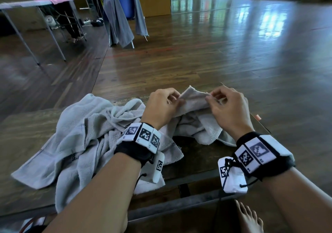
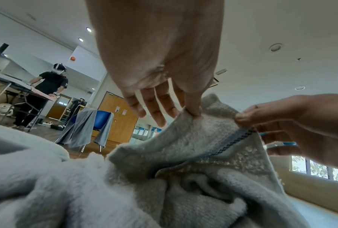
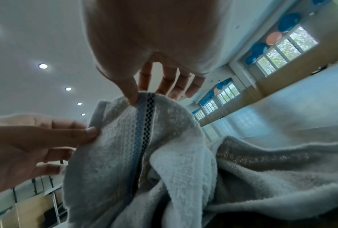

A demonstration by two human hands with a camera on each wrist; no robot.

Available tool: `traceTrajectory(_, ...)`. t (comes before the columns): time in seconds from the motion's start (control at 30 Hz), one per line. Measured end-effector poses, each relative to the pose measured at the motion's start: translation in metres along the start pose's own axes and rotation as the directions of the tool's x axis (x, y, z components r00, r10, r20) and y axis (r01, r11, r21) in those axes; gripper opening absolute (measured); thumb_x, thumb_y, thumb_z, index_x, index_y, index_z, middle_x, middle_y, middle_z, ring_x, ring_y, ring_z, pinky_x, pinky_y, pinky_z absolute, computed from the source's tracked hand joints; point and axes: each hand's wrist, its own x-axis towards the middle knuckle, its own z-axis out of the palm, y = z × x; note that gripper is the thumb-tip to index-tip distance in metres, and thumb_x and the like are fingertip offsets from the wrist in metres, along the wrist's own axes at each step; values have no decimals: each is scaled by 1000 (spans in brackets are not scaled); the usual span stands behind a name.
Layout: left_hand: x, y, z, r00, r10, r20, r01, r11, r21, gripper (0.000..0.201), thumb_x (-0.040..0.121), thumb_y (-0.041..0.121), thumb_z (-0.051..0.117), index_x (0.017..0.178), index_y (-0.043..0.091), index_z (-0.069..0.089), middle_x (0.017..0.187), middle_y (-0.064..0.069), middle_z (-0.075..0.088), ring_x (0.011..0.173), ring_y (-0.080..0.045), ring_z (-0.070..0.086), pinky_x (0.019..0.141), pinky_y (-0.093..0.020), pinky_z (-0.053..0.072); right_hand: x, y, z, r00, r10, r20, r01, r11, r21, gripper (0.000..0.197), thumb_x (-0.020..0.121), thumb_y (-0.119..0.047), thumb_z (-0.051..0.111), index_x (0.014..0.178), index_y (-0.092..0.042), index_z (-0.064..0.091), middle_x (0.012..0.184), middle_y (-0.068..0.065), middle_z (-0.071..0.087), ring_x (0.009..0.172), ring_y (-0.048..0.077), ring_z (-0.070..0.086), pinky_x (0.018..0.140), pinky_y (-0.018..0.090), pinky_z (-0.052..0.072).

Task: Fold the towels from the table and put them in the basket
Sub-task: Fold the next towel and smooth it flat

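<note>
A small grey towel (image 1: 193,101) with a blue checked stripe (image 3: 138,138) is lifted off the dark wooden table (image 1: 197,159). My left hand (image 1: 177,98) pinches its upper edge between thumb and forefinger, other fingers loose. Close to the right, my right hand (image 1: 211,96) pinches the same edge at the striped band. In the left wrist view my left hand (image 2: 193,114) grips the hem and my right hand (image 2: 240,119) holds the stripe's end. A crumpled pile of larger grey towels (image 1: 80,134) lies on the table at the left. No basket is in view.
The table's near edge (image 1: 179,207) runs below my wrists, with my bare foot (image 1: 249,218) under it. Grey towels hang over a rack and blue chair (image 1: 124,13) at the back. A person stands at a folding table (image 1: 36,4) with a pink cloth, far left.
</note>
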Motion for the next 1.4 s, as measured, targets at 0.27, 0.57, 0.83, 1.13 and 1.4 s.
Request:
traceTrajectory(0.27,-10,15,19,975,186,120,-190,982,21,6,93,25,64,95,22,69,68,18,58,62,6,53,59,-11,38,-4,-13,-2,984,-136,119,123,987,105,15,91,-30,70,105,-33,72,98,-18,69,102,6,59,91,31,50)
traceTrajectory(0.57,-5,5,12,990,81,112,-82,997,2,11,90,26,67,85,18,72,73,4,70,68,-11,60,71,-35,53,-4,1,-21,994,-107,2,104,977,185,7,88,-23,75,92,-28,76,81,-21,71,78,0,65,70,16,53)
traceTrajectory(0.83,-2,0,5,995,79,64,-89,979,186,6,88,26,67,85,24,73,85,3,71,81,-20,64,80,-40,52,-3,23,-48,995,-51,-85,58,995,82,18,86,-22,77,78,-39,73,64,-33,64,62,-5,60,62,4,42)
traceTrajectory(1.13,-2,-8,11,999,-32,16,28,976,216,6,93,28,53,90,23,54,81,3,65,79,-23,62,73,-40,52,-7,36,-65,990,54,-128,-30,983,183,17,87,-17,77,89,-33,77,67,-11,70,58,7,64,56,8,47)
traceTrajectory(1.4,5,-13,1,994,40,98,-54,987,148,18,90,37,67,87,18,67,75,10,63,71,-2,57,62,-14,42,2,55,-78,933,225,-281,-175,965,194,24,82,-21,79,70,-39,71,73,-9,72,72,20,73,78,44,62)
